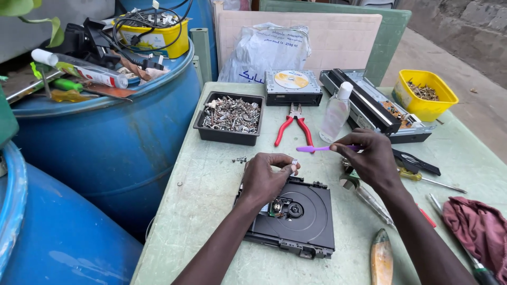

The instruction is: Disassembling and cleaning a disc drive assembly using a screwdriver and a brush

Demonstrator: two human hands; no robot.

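Left hand: your left hand [264,177] hovers over the black disc drive [296,216] on the green worktop [211,174], grip pinched shut on a small pale part [293,164]; what the part is, the view is too poor to say.
Right hand: your right hand [372,158] has its grip closed on a purple toothbrush [322,149], head pointing left toward the pinched part.
Risk: the small part could slip from your fingertips and be lost among the loose screws [240,159] just beside you; a hard stroke of the brush could knock it free.
In the way: the clear bottle [336,112] stands close behind the brush and could tip; red pliers [293,125] lie near.
Around: a black tray of screws [230,116], a yellow tub [425,95], screwdrivers [422,178], a maroon rag [478,227], blue barrels [116,142].
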